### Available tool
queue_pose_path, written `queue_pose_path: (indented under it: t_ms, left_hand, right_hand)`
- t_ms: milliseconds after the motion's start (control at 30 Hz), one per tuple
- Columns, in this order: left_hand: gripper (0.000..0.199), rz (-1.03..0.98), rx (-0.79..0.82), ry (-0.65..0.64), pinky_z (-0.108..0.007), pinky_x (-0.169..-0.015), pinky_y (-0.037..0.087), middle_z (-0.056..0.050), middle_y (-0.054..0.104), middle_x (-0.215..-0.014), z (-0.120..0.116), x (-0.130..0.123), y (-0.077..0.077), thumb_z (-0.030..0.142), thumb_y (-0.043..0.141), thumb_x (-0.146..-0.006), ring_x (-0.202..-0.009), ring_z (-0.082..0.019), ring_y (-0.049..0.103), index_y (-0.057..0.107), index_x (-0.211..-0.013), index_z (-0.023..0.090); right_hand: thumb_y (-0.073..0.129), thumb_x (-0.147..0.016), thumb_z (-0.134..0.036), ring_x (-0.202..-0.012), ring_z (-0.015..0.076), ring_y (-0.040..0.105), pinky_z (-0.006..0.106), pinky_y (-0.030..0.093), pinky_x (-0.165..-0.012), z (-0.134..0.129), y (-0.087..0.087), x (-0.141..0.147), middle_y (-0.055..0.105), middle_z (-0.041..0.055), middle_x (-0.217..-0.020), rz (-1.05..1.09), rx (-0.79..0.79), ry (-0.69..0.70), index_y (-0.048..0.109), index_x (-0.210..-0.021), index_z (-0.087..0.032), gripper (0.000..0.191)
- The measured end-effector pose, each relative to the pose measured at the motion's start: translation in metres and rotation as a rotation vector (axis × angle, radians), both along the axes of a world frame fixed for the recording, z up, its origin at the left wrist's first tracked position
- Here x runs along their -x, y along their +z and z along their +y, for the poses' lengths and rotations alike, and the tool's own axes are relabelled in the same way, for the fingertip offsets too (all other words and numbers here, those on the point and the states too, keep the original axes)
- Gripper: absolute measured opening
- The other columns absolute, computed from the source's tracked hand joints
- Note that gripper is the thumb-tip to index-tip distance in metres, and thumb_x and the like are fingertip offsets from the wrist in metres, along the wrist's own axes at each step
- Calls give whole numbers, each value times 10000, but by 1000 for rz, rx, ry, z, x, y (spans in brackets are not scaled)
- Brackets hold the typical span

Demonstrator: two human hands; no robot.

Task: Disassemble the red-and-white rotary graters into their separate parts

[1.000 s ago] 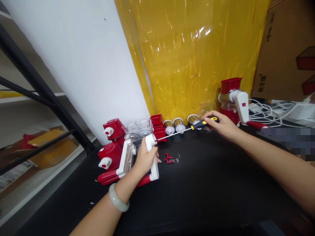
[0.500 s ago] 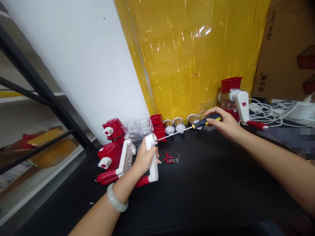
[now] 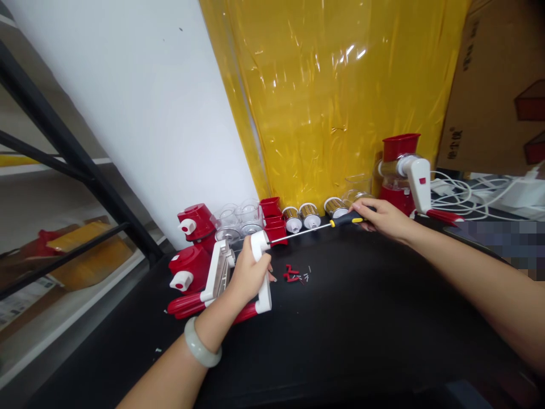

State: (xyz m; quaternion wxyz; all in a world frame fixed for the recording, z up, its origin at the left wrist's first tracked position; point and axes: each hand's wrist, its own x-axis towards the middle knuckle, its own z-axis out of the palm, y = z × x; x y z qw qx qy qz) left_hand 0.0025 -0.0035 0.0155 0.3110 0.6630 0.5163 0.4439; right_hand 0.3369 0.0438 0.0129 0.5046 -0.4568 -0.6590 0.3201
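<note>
Yellow sheeting (image 3: 323, 113) hangs behind the black bench (image 3: 361, 329). Over this, the left hand (image 3: 250, 267) grips a white crank (image 3: 265, 295); the right hand (image 3: 377, 217) holds a screwdriver (image 3: 346, 219) to the crank's upper end. Screwing seems unfinished: red pieces (image 3: 291, 277) and metal parts (image 3: 306, 277) lie loose.

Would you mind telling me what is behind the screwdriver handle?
A metal drum shows just above the screwdriver handle; its lower part and anything else directly behind the handle are covered.

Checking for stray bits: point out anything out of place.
Red parts and slim metal pieces lie scattered on the black table, unlike the drums lined up behind; a pale scrap lies farther left.
</note>
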Motion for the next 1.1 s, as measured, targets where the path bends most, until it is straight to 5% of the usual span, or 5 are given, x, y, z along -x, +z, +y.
queue_pose_path:
  t_ms: [500,1100]
  left_hand:
    - [331,24,11,4,-244,-426,499,84,573,-601,1,3,3,182,497,-751,-432,-161,629,394,-1063,220]
    - [441,-168,271,-7,-254,-393,493,91,548,-512,0,-5,10,226,503,-669,-370,-156,566,388,-1095,210]
  right_hand:
    - [599,-842,-633,-549,125,514,255,401,-528,3,-3,-5,582,1,-653,-20,-78,36,668,-902,-216,427]
    - [595,-849,-611,-701,167,578,295,476,-648,2,0,-6,643,41,-817,-118,-152,12,667,-914,-211,412]
